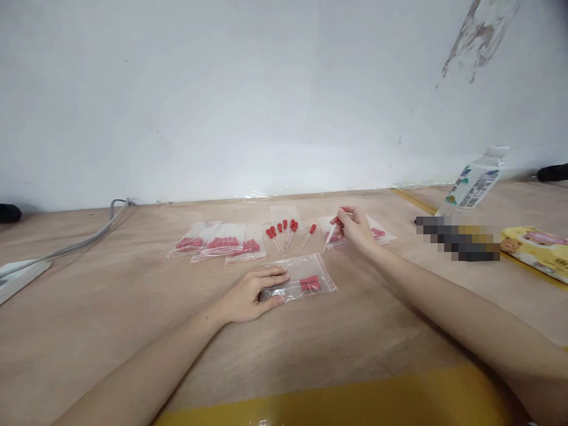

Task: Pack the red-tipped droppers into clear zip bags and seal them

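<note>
My left hand [251, 296] lies with fingers outstretched on a clear zip bag [329, 284], pressing it to the table. Inside that bag are a couple of red-bulbed droppers [309, 283]. Farther right, the fingers of my right hand [355, 228] pinch a dropper [329, 236], its thin tip pointing down toward the table. Behind the bag, several loose droppers [285, 226] with red bulbs are fanned out, and a single dropper [309, 235] lies apart to their right. A flat clear bag [285, 214] lies behind them.
Filled bags of red droppers [226, 242] overlap on the left; more filled bags [381, 235] lie partly behind my right hand. At right are a tilted plastic bottle [474, 180], a blurred dark object [461, 239] and a yellow packet [539, 251]. A grey cable [95, 235] runs along the left.
</note>
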Action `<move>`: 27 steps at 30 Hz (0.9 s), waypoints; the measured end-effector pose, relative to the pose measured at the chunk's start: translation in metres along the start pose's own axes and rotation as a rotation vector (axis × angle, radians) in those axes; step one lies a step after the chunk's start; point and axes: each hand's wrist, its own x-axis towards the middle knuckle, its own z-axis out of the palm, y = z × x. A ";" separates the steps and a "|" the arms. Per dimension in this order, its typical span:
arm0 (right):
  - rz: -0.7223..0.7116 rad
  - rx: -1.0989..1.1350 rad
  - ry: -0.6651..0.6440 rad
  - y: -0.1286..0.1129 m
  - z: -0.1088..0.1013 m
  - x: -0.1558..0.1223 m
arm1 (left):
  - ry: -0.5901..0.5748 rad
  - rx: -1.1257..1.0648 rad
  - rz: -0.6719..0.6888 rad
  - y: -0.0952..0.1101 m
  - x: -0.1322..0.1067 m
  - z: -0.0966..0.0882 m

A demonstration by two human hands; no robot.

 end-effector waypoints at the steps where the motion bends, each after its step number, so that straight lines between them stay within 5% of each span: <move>1: -0.007 0.016 0.014 0.002 -0.010 -0.007 | -0.003 0.003 -0.006 0.000 0.000 0.000; 4: 0.013 0.058 0.040 0.010 -0.028 -0.025 | -0.019 0.018 -0.020 -0.001 0.000 0.000; 9: 0.184 0.256 0.003 0.020 -0.023 -0.048 | -0.012 0.024 -0.032 0.000 -0.002 -0.001; 13: 0.321 0.269 -0.292 0.020 -0.025 -0.060 | 0.001 -0.005 -0.060 0.002 -0.003 -0.002; 18: 0.237 -0.149 -0.707 0.019 -0.041 -0.056 | -0.012 0.015 -0.070 0.003 -0.002 -0.003; 22: 0.080 -0.296 -0.722 0.019 -0.036 -0.052 | -0.015 0.020 -0.062 0.002 -0.002 -0.002; 27: 0.026 -0.374 -0.567 0.022 -0.018 -0.059 | 0.005 0.025 -0.041 0.001 -0.002 -0.001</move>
